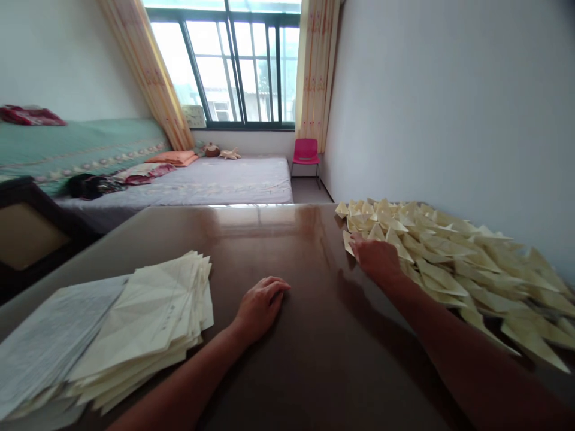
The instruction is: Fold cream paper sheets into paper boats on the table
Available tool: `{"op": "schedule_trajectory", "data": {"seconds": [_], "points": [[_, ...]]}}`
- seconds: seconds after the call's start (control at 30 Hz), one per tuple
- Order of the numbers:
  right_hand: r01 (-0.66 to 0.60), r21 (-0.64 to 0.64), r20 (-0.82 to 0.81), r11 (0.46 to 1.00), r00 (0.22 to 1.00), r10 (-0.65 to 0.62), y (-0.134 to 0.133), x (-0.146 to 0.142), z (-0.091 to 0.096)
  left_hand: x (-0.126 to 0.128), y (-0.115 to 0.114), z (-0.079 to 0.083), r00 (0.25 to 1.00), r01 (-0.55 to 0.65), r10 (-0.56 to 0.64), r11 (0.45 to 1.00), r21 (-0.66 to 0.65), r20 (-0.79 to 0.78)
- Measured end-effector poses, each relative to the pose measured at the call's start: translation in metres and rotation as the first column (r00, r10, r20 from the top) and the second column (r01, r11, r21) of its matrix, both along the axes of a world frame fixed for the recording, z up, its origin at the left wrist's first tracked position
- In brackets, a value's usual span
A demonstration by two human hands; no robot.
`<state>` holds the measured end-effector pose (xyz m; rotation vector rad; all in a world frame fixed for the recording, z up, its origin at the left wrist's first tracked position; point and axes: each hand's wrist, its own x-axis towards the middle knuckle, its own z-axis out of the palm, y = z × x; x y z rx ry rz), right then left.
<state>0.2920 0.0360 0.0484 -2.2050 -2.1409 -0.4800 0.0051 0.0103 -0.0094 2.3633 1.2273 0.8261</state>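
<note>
Unreadable small print on creased sheets (146, 302), my left hand (261, 306) half-curled, released on the tabletop (296, 365), my right hand (375, 257) pinching folded paper (347, 243).

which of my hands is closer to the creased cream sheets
Left. Your left hand is on the table, right of the creased cream sheets; the right hand is farther off, at the folded paper pieces.

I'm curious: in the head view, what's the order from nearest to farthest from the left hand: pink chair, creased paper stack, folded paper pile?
1. Creased paper stack: just left of the left hand.
2. Folded paper pile: over on the right.
3. Pink chair: far off, in the background.
</note>
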Motion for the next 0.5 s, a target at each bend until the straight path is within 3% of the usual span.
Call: {"op": "schedule_trajectory", "data": {"seconds": [0.07, 0.2, 0.33, 0.5], "points": [[-0.193, -0.059, -0.049, 0.979, 0.981, 0.19, -0.011, -0.021, -0.005, 0.003, -0.005, 0.003, 0.995, 0.035, -0.028, 0.997, 0.072, -0.093], [-0.48, -0.148, -0.098, 0.865, 0.877, 0.47, -0.03, -0.07, -0.023, 0.011, -0.013, 0.011, 0.906, 0.118, -0.029, 0.976, 0.185, -0.423], [-0.568, -0.161, -0.114, 0.807, 0.823, 0.556, -0.032, -0.087, -0.03, 0.017, -0.018, 0.02, 0.832, 0.199, -0.074, 0.965, 0.17, -0.55], [-0.608, -0.116, -0.144, 0.786, 0.793, 0.592, -0.042, -0.071, -0.039, 0.004, -0.041, 0.039, 0.76, 0.296, -0.196, 0.953, 0.061, -0.62]]}}
